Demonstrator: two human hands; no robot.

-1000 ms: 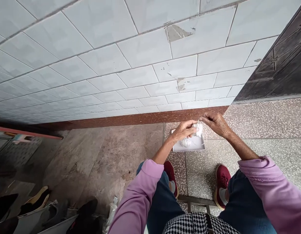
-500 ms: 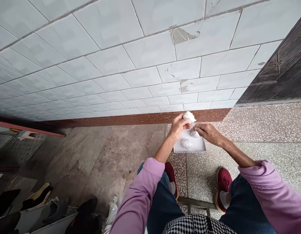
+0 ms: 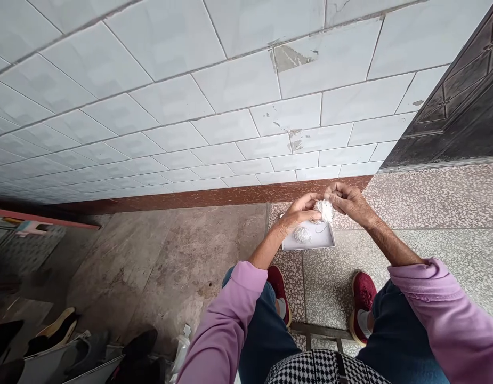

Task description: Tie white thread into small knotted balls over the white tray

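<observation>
Above a shallow white box lid (image 3: 328, 241), my left hand (image 3: 301, 209) is closed on a fluffy white bundle (image 3: 325, 211), which looks like yarn or a ruffled flower. At the bundle's upper right, my right hand (image 3: 347, 201) has thumb and forefinger pinched together, close against it. Whatever lies between those fingertips is too small to make out. In the lid rests a ball of white thread (image 3: 302, 235), with a loose strand (image 3: 321, 230) to its right. The far part of the lid is hidden behind my hands and the bundle.
A white tiled wall (image 3: 226, 125) with a brown base strip rises in front. My red shoes (image 3: 364, 296) stand on the speckled floor below the lid. Shoes on a rack (image 3: 58, 330) and a clear plastic bag (image 3: 182, 349) are at lower left. A dark door (image 3: 450, 117) is at right.
The white bundle has moved right and down, turning in my left hand. My right hand has risen from the second thread ball in the lid to the bundle's edge. The view has shifted slightly.
</observation>
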